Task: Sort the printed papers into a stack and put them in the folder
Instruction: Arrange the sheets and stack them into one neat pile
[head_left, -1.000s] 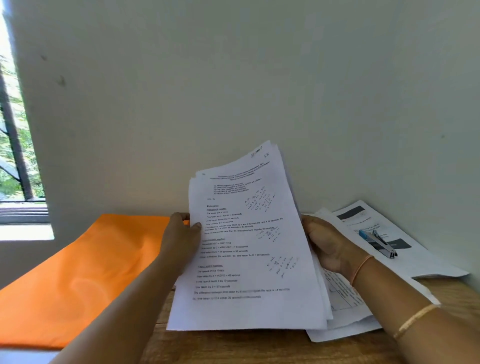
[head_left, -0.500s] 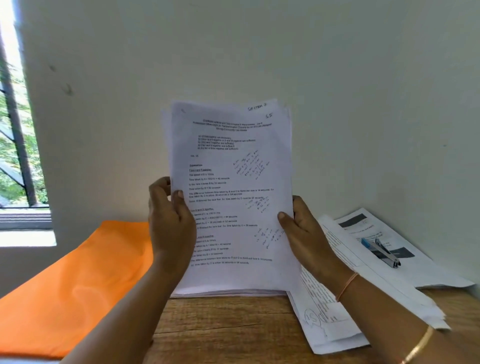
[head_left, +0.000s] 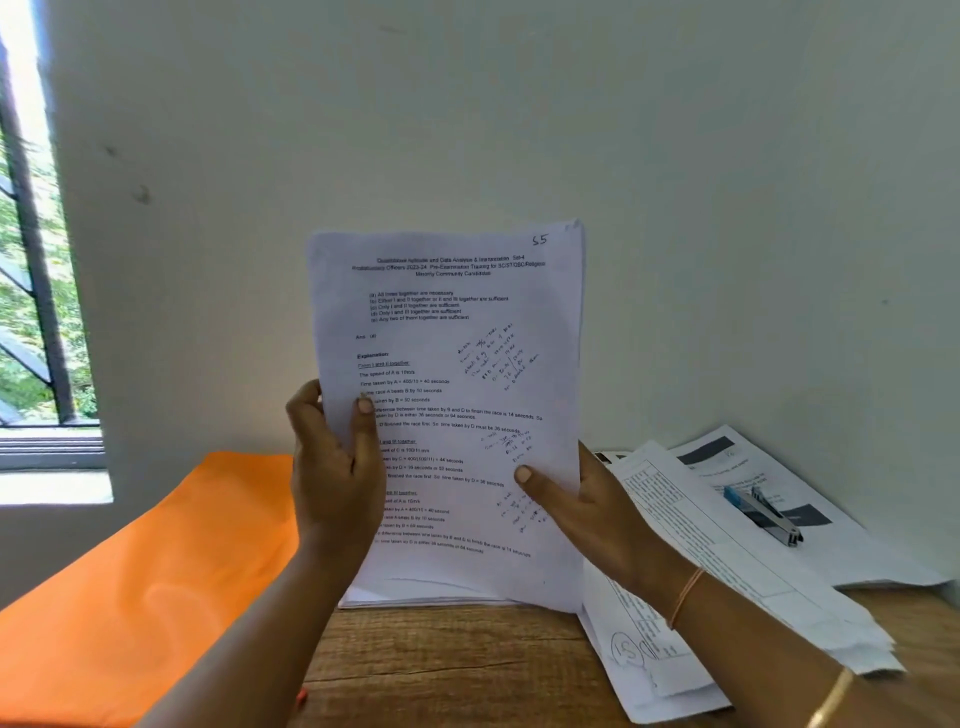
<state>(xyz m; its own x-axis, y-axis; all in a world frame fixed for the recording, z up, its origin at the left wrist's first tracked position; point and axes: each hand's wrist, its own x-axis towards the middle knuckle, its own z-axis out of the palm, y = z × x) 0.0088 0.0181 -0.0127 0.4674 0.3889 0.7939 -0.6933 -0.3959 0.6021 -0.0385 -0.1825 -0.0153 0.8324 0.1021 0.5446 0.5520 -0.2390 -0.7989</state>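
A stack of printed papers stands upright in the middle, its bottom edge resting on the wooden table. The top sheet carries printed text and handwritten notes. My left hand grips the stack's left edge, thumb on the front. My right hand grips the right edge, thumb pressed on the front sheet. An orange folder lies flat to the left of the stack.
More printed sheets lie spread on the table at the right, with a stapler on top of them. A white wall stands close behind. A window is at far left.
Both hands lifted the papers from a slanted, fanned pile into an upright, squared stack standing on its bottom edge on the table.
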